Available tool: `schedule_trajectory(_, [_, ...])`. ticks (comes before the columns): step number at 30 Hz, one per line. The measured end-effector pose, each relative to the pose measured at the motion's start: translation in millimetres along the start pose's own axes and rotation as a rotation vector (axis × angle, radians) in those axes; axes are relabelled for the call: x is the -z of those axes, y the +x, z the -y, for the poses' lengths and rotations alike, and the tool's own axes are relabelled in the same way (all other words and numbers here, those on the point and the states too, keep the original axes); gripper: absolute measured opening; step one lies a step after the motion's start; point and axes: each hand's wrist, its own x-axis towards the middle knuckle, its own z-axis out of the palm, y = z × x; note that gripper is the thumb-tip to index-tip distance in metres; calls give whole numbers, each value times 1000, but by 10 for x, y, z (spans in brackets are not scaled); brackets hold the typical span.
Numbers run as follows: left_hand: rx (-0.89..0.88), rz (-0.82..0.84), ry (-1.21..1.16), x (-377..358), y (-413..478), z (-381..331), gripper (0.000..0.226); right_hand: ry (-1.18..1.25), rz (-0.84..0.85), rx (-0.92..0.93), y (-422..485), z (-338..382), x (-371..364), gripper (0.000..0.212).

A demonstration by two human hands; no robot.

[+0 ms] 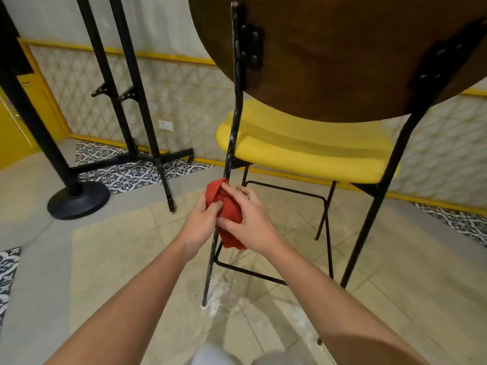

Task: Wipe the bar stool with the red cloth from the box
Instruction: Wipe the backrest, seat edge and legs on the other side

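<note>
1. Nearest the camera, two bare forearms run forward and converge. The left hand point(199, 219) and right hand point(250, 222) meet around one leg point(210, 270) of the bar stool point(369, 219).
2. Both hands are closed on the red cloth point(228, 206). The left pinches its near edge with thumb and curled fingers. The right lies over it from the other side, fingers bent and thumb tucked under.
3. The cloth is bunched around the black metal leg between the two palms. A loose tail hangs just below the right hand.
4. Just above the hands the same leg rises past the yellow seat point(316, 156) to the wooden backrest point(342, 48). Its paint looks chipped and streaked pale.
5. Below the hands, whitish dust point(218, 299) lies on the floor tiles round the foot of the leg. A thin footrest rail point(290, 189) runs off to the right of the right hand.
6. Handling, as a judgement: the cloth is soft, light and easily bunched, so it should stay wrapped round the tube and slide along it under a firm squeeze. The stool looks stiff but tall and slender, so hard sideways pulls on the leg could tip it.
7. Well left of the left hand stands a round black table base point(79, 201). No box is in view.
</note>
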Motion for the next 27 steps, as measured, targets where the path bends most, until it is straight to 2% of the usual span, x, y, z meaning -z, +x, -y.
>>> schedule_trajectory(3, [-80, 4, -47, -4, -22, -412, 23, -5, -31, 82, 113, 305, 262, 58])
schedule_trajectory(8, [-190, -22, -146, 0, -46, -1096, 6, -27, -103, 238, 337, 830, 756, 53])
schedule_trajectory(10, [-237, -25, -172, -1, -43, -1349, 9, -13, -145, 288, 431, 1032, 922, 51])
schedule_trajectory(13, [-311, -23, -210, -43, -33, -1695, 15, 15, -208, 301, 547, 1313, 1115, 47])
schedule_trajectory(17, [-342, -27, -344, -120, -2, -1977, 10, -23, -211, 306, 675, 1537, 1263, 44])
schedule_trajectory(22, [-202, -43, -523, -179, 89, -2182, 24, -306, -234, 308, 842, 1656, 1416, 44])
schedule_trajectory(27, [-209, -195, -375, -290, 246, -2283, 20, -633, -368, 328, 858, 1725, 1612, 49])
